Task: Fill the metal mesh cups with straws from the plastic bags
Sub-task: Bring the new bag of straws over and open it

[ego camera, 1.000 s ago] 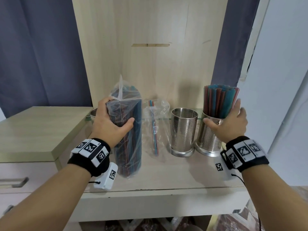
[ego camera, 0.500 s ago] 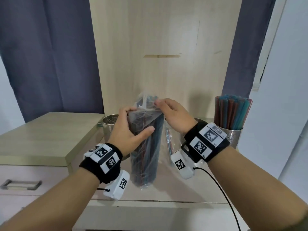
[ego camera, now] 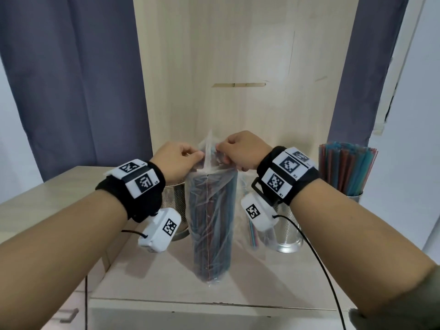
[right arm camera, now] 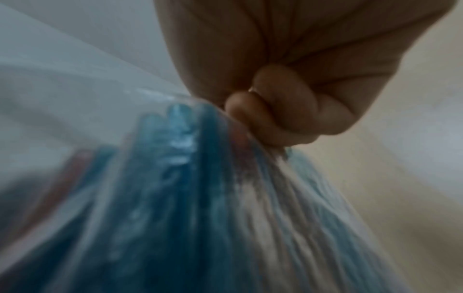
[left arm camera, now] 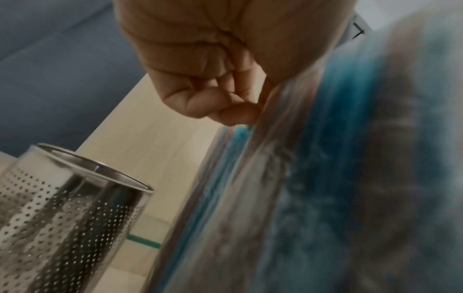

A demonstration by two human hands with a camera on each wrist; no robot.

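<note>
A clear plastic bag of blue and red straws (ego camera: 212, 225) stands upright on the shelf (ego camera: 214, 289). My left hand (ego camera: 190, 156) pinches the left side of the bag's top film, and my right hand (ego camera: 225, 152) pinches the right side. The wrist views show the same bag (left arm camera: 313, 188) (right arm camera: 175, 178) close up, with curled fingers (left arm camera: 235, 116) (right arm camera: 253, 111) on the film. An empty mesh cup (ego camera: 175, 206) (left arm camera: 70, 214) stands behind my left wrist. Another empty mesh cup (ego camera: 289, 232) is partly hidden by my right wrist. A third cup (ego camera: 354, 198) at the far right holds many straws (ego camera: 346, 167).
A second, nearly empty plastic bag with a few straws (ego camera: 253, 234) stands just right of the held bag. A lower cabinet top (ego camera: 47, 198) lies to the left, with a drawer handle (ego camera: 66, 315) below. A wooden back panel (ego camera: 238, 67) and blue curtains (ego camera: 71, 79) rise behind.
My right hand left the filled cup and came over to the bag's top. My left hand slid up from around the bag's body to its top film, so both now pinch it.
</note>
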